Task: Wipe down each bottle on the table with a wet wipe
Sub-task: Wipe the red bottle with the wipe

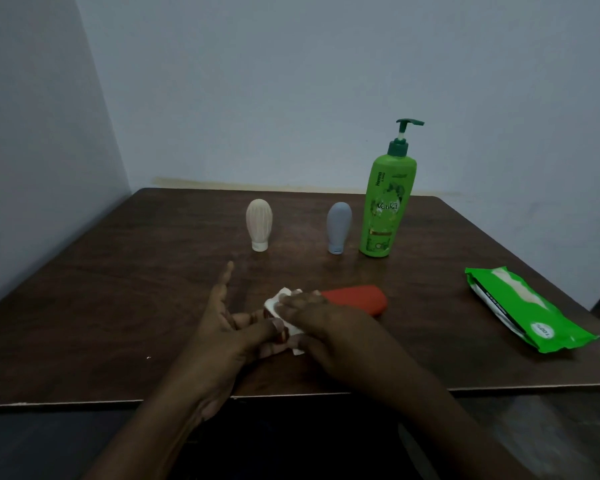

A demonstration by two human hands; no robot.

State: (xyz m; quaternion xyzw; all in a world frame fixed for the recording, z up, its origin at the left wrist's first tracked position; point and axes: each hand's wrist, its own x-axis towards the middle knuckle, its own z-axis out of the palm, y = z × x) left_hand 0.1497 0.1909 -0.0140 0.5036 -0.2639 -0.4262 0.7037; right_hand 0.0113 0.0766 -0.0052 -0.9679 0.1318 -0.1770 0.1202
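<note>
With left hand [222, 327] pinching red bottle [355, 301], right hand [326, 323] clutching wet wipe [273, 302] (slack pinch), it may roll toward green pump bottle [385, 209].

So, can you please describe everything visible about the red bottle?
The red bottle is smooth and matte, like soft plastic. It lies on its side on the dark table, rounded end pointing right. The left hand holds its other end; the right hand presses a white wipe onto it. Its cap is hidden.
</note>
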